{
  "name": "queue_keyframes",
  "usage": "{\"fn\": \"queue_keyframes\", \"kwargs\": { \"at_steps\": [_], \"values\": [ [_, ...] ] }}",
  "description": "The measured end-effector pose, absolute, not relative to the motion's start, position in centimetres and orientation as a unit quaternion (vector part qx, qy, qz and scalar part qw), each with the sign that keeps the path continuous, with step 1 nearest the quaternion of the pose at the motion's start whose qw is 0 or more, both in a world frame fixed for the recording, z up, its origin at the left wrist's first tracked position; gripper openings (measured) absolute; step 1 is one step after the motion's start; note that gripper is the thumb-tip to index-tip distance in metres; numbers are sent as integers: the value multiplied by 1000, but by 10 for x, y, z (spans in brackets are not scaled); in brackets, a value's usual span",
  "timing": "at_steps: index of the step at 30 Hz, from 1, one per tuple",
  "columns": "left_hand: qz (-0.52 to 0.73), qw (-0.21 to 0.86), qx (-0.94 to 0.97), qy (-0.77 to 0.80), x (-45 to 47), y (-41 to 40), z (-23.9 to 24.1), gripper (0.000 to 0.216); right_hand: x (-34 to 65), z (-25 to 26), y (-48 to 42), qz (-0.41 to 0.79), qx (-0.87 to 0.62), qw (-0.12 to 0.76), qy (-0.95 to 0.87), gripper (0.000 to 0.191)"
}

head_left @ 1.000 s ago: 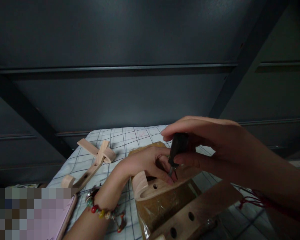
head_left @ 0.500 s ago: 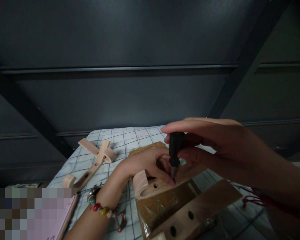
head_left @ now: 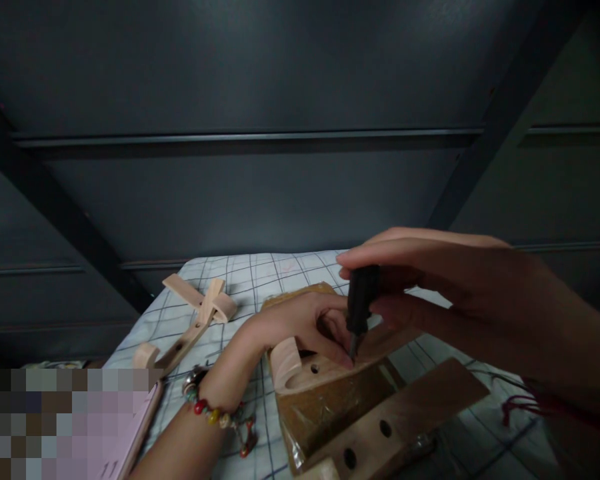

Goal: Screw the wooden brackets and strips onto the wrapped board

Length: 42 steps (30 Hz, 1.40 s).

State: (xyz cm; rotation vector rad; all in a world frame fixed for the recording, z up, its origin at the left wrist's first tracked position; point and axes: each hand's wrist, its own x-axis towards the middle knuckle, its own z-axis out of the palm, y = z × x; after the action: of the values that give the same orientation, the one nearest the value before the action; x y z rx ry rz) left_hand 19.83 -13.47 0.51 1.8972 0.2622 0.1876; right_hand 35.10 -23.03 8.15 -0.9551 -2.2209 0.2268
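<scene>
My right hand (head_left: 445, 283) is closed around the dark handle of a screwdriver (head_left: 363, 293). The screwdriver stands nearly upright, its tip at the wooden hook (head_left: 285, 365) beside my left thumb. With my left hand (head_left: 300, 327) I grip that curled-end hook and press it onto a brown, tape-wrapped block (head_left: 325, 413). One dark hole shows in the hook near its curl; the spot under the tip is partly hidden by my thumb. Nearer to me, a second wooden piece (head_left: 425, 407) with two dark holes lies across the block's near end.
Several pale wooden hooks (head_left: 205, 317) lie crossed on the left of the checked cloth (head_left: 260, 270). A pinkish phone (head_left: 137, 423) lies at the lower left, partly blurred out by blocks. A dark panelled wall (head_left: 280, 200) rises behind the table.
The whole view has shifted slightly, so things sit a little further right. My right hand still holds the screwdriver at the hook, its fingers slightly changed; my left hand keeps its hold.
</scene>
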Motion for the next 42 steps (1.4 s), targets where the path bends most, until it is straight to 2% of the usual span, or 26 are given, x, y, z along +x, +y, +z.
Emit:
{"fn": "queue_keyframes", "kwargs": {
  "at_steps": [6,12,18,23,29,35,42],
  "values": [
    [101,570,810,92,198,-132,0,34,349,77,-228,90,-369,392,-838,15],
    [86,544,829,96,197,-132,0,12,346,75,-227,128,-377,407,-822,21],
    [91,546,827,95,197,-129,-4,33,348,82,-228,117,-362,368,-848,18],
    [72,565,816,96,196,-131,0,14,352,85,-231,92,-382,336,-856,31],
    [102,589,796,98,196,-135,8,36,346,82,-228,67,-364,374,-851,18],
    [87,582,803,94,196,-133,4,15,343,81,-226,81,-366,397,-838,14],
    [81,585,800,106,196,-136,10,15,343,80,-225,51,-386,408,-826,14]
  ]
}}
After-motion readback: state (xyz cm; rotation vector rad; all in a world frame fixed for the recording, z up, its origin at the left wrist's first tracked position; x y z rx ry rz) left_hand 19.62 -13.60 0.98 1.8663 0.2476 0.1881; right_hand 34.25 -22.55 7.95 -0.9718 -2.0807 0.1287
